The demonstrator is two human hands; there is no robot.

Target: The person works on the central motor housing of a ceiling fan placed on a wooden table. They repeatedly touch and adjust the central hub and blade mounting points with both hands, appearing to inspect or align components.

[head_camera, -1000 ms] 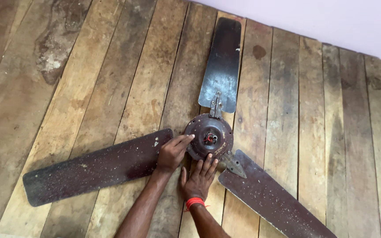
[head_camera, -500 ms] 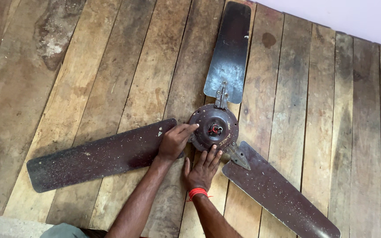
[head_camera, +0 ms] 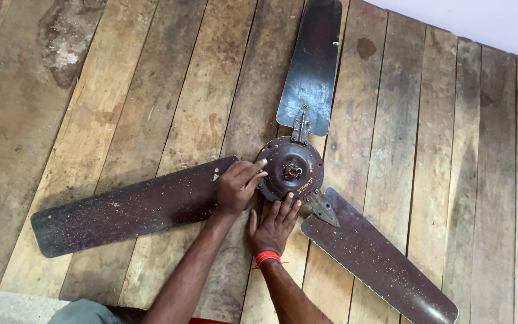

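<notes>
Ceiling fan lying flat on the plank surface [head_camera: 121, 108], motor hub [head_camera: 292, 169] sitting just right of frame centre, three dark blades radiating out: one blade [head_camera: 130, 207] running to the lower left, one blade [head_camera: 313, 66] pointing to the top edge, one blade [head_camera: 379, 258] heading to the lower right corner. Step in hand, as I'm reading it: working the hub where the lower-left blade bracket is meeting it. Left hand [head_camera: 235, 187] is resting over the root of that blade, fingers [head_camera: 252, 170] loosely curled and extended, tips touching the hub's left rim; not closed around anything, more pressing or feeling than gripping. Right hand [head_camera: 274, 227], red band [head_camera: 266, 258] on the wrist, is lying palm-down on the planks just below the hub, fingers straight and slightly spread, tips touching the hub's lower edge; holding nothing. Both forearms are coming up from the bottom edge, converging on the hub, wrists fairly straight. Can't tell whether any fastener is sitting under the left fingertips; too small to see. Judgement on next move: it's calling for one hand steadying the hub against rotation while the other is getting a firm purchase at the bracket joint. Pale wall [head_camera: 487, 24] showing at upper right.
</notes>
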